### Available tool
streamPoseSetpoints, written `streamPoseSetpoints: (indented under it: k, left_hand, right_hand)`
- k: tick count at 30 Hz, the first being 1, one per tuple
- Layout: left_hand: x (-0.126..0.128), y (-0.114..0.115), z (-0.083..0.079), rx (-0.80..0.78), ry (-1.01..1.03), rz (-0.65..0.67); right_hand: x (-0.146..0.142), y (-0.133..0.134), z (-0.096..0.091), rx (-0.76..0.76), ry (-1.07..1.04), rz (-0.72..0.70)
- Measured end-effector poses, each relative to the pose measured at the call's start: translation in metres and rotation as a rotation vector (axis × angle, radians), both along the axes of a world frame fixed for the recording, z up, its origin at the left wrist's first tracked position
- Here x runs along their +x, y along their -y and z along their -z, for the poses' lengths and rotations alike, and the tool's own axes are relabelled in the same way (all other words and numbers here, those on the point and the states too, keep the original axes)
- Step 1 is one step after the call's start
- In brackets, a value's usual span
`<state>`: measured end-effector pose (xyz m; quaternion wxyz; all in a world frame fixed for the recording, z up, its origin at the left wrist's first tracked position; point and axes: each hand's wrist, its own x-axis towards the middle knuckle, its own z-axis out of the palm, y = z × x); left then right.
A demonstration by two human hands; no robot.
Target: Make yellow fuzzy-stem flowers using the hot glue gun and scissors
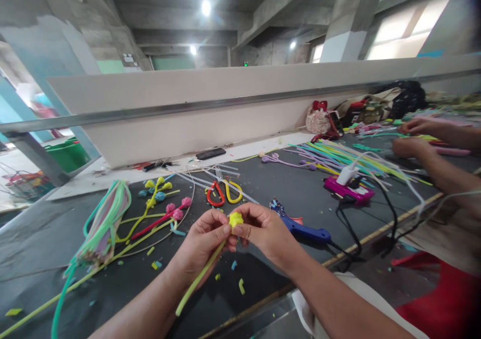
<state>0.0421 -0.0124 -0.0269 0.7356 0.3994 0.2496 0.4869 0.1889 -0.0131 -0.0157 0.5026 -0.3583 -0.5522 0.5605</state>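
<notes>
My left hand (201,241) is closed around a yellow-green pipe cleaner stem (195,281) that slants down toward me. At its top sits a small yellow rolled bud (236,219). My right hand (263,229) pinches that bud from the right, fingertips pressed together. Both hands hover over the dark table (48,239), just in front of the red and yellow scissors (224,193).
A blue glue gun (302,227) lies right of my hands, its cable running to a pink power strip (348,189). Finished stems with buds (161,206) and a bundle of green stems (103,224) lie left. Another person's hands (417,136) work among coloured stems at the right. A phone (210,153) lies by the white divider.
</notes>
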Motion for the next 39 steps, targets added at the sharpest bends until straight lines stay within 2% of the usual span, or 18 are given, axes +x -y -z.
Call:
streamPoseSetpoints:
  k: [3,6,10,15,17,20,22,26,29,31,35,39]
  left_hand:
    - [0.000,0.000,-0.001,0.025,0.010,-0.026]
    - [0.001,-0.001,-0.002,0.019,0.025,-0.100]
    - [0.002,-0.003,-0.003,0.008,0.020,-0.191]
    - [-0.001,-0.007,0.003,0.115,-0.212,-0.286]
    - [-0.003,-0.009,0.006,0.234,-0.325,-0.370]
    - [-0.006,-0.011,0.009,0.543,-0.526,-0.543]
    - [-0.007,-0.012,0.010,0.719,-0.652,-0.604]
    - [-0.009,-0.009,0.006,0.937,-0.788,-0.608]
    - [-0.008,-0.006,0.004,1.017,-0.811,-0.590]
    - [-0.006,-0.004,0.005,0.960,-0.813,-0.570]
    - [-0.001,0.001,0.008,0.722,-0.890,-0.488]
    - [0.001,0.003,0.007,0.748,-1.019,-0.330]
  right_hand:
    - [-0.004,0.000,0.003,-0.015,-0.078,0.009]
    - [-0.012,0.002,0.008,-0.033,-0.144,0.099]
    - [-0.021,0.005,0.014,0.053,-0.060,0.242]
    - [-0.023,0.002,0.016,0.078,-0.014,0.306]
    - [-0.022,0.000,0.018,0.058,-0.047,0.293]
    - [-0.021,-0.001,0.022,-0.028,-0.143,0.204]
    - [-0.022,0.000,0.024,-0.077,-0.186,0.149]
    - [-0.023,0.000,0.024,-0.070,-0.213,0.210]
    - [-0.022,-0.002,0.021,-0.076,-0.269,0.256]
    - [-0.020,-0.004,0.019,-0.075,-0.292,0.265]
    - [-0.016,-0.005,0.017,-0.089,-0.310,0.262]
    - [-0.016,-0.004,0.015,-0.107,-0.322,0.259]
